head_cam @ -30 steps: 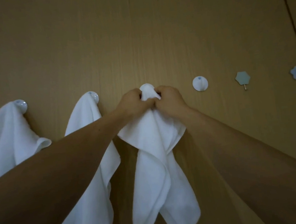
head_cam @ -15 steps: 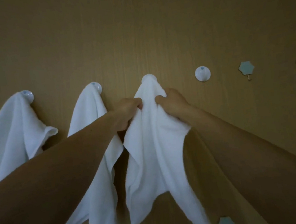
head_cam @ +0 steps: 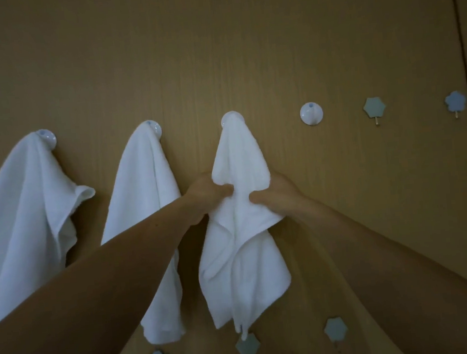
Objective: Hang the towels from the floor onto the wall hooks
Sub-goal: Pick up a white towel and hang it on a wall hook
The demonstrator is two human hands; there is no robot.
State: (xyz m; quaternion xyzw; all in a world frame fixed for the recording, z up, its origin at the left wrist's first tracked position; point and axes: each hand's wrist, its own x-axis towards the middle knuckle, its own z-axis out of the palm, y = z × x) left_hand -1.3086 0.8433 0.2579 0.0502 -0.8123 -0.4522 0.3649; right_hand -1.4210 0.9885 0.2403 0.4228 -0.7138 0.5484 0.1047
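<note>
Pinching the third towel (head_cam: 244, 247) from both sides, a little below its peak: left hand (head_cam: 208, 192) curled into the fold on one edge, right hand (head_cam: 276, 192) curled into the other, thumbs on the front, cloth bunched between. Hung by its top over the third round hook (head_cam: 232, 119), draping down the wall (head_cam: 214, 50) to a loose tail just above the lower row of hooks (head_cam: 247, 345).

Looks like the settling step of this hanging: tugging and smoothing so the cloth seats on the peg. Three up by this count, with the first towel (head_cam: 26, 225) and second towel (head_cam: 150, 213) to the left, each draped from a round hook of its own.

Next, probably: letting go gently, both sides at once, without dragging the peak off the peg. Then looking down for another towel, if any is left. Floor out of view, so cannot tell. Nearest free spot: the empty round hook (head_cam: 311, 113) just to the right.

Tan wood-grain panel, dimly lit. Past the empty hook, two small flower-shaped hooks (head_cam: 374, 107) in the same row, both bare. Three more of that kind low down, beneath the towels. Dark vertical seam (head_cam: 465, 68) at far right. Small pale patch beside the right forearm, too unclear to name.
</note>
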